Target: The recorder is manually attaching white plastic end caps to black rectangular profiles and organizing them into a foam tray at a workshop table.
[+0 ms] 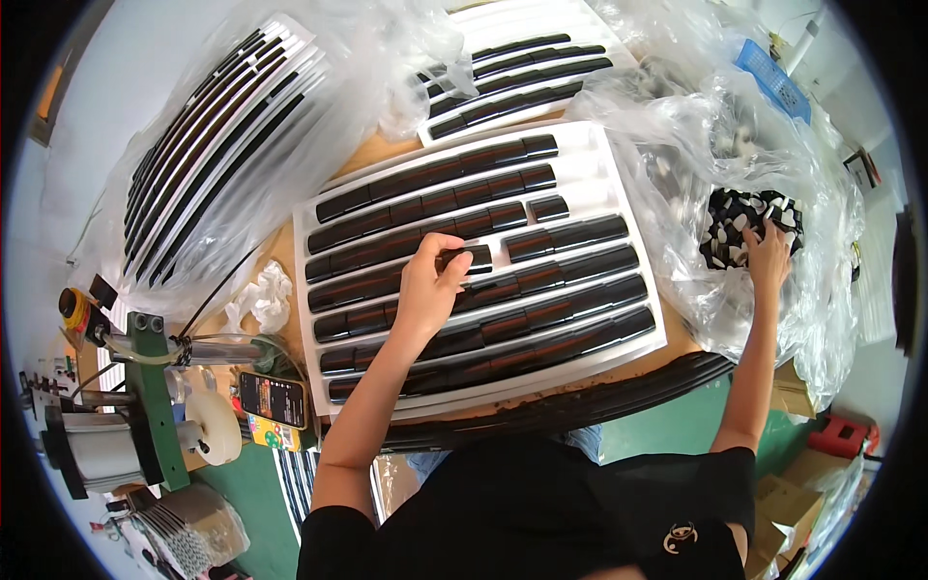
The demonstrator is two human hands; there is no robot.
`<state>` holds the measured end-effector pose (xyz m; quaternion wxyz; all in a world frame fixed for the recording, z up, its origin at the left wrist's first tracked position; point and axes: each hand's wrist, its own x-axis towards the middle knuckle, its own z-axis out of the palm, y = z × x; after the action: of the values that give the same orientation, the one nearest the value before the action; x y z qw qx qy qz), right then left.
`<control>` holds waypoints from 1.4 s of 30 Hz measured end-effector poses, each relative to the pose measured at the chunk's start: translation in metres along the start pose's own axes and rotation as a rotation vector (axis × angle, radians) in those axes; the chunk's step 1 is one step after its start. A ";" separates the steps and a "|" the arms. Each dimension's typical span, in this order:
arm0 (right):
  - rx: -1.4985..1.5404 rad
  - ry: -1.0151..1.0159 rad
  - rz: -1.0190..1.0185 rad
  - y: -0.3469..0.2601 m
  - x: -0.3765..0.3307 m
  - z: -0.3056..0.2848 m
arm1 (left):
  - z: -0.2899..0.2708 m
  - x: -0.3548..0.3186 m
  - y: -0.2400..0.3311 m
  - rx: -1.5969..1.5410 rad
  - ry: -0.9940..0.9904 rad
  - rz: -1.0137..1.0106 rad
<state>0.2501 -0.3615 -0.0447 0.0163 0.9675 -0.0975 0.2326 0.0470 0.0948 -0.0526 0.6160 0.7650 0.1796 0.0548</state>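
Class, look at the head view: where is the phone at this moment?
The phone lies screen up in the lower left of the head view, just left of the person's left forearm, below the front left corner of the white tray and right of the green press stand.

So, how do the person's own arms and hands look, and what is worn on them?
Both arms are bare from the hands up to the upper arms. The left hand and the right hand wear no gloves, and no rings, watch or bracelets are visible. Short black sleeves of a black shirt end above the elbows. The shirt has a small pale round emblem on the chest.
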 end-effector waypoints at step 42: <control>1.744 -0.702 0.042 -0.130 -0.133 -0.124 | -0.025 -0.051 0.030 -0.506 -0.014 0.072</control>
<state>0.1038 -0.1999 0.0071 -0.7486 0.6512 0.0944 -0.0812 -0.0019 0.0948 -0.0112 0.7867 0.5929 0.1284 0.1147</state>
